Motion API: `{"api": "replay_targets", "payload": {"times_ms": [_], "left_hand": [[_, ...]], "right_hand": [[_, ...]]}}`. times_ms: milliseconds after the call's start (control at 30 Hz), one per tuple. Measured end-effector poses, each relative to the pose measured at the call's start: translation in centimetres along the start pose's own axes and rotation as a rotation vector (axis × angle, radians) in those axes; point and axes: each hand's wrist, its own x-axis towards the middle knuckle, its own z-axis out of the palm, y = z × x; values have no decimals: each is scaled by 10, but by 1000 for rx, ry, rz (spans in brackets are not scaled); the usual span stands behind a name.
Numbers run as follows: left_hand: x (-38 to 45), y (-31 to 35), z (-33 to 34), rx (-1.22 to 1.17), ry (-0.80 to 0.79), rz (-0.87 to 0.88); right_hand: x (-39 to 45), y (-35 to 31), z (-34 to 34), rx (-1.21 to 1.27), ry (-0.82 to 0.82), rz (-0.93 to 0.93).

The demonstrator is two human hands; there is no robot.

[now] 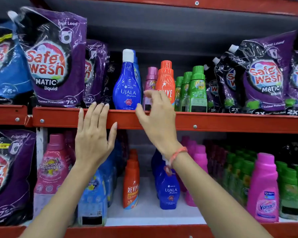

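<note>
My left hand [95,134] is raised flat in front of the red upper shelf edge [213,121], fingers straight, holding nothing. My right hand [156,114] hovers with loosely bent fingers just in front of the upper shelf, between a blue Ujala bottle [127,83] with a white cap and an orange Revive bottle [165,78]. A small pink bottle [150,79] stands behind its fingertips. The right hand grips nothing. A pink band circles its wrist.
Purple Safe Wash pouches [53,60] fill the upper left, with more purple pouches [265,74] at the right. Green bottles [194,90] stand right of the orange one. The lower shelf holds pink, blue, orange and green bottles, including a Vanish bottle [265,189].
</note>
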Motion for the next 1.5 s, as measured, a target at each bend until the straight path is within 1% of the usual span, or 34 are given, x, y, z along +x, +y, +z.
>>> {"api": "replay_targets", "payload": {"times_ms": [67, 133, 200, 400, 467, 600, 733, 833, 967, 1100, 1300, 1500], "left_hand": [[0, -4, -2, -16, 23, 34], [-1, -9, -1, 2, 31, 63], [1, -12, -2, 0, 31, 87], [1, -13, 0, 9, 54, 98], [1, -11, 1, -5, 62, 83], [0, -13, 3, -9, 71, 82], [0, -14, 4, -8, 62, 85], [-1, -12, 4, -14, 53, 70], [-8, -1, -1, -38, 3, 13], [-40, 10, -9, -17, -48, 21], [-103, 31, -11, -41, -184, 10], [-154, 40, -7, -96, -367, -4]], "right_hand": [[10, -9, 13, 0, -51, 96], [20, -18, 27, -43, -112, 181], [29, -20, 40, -100, -140, 234], [43, -22, 53, -136, -132, 298], [46, -20, 51, -69, -112, 317], [54, -15, 40, 116, -78, 423], [54, -11, 23, 224, 13, 436], [55, -13, 6, 293, 41, 421], [40, -13, -21, 338, 6, 438], [2, 0, -42, 429, -64, 490], [-65, 27, -53, 332, -136, 551], [-116, 60, -51, 257, -229, 587]]}}
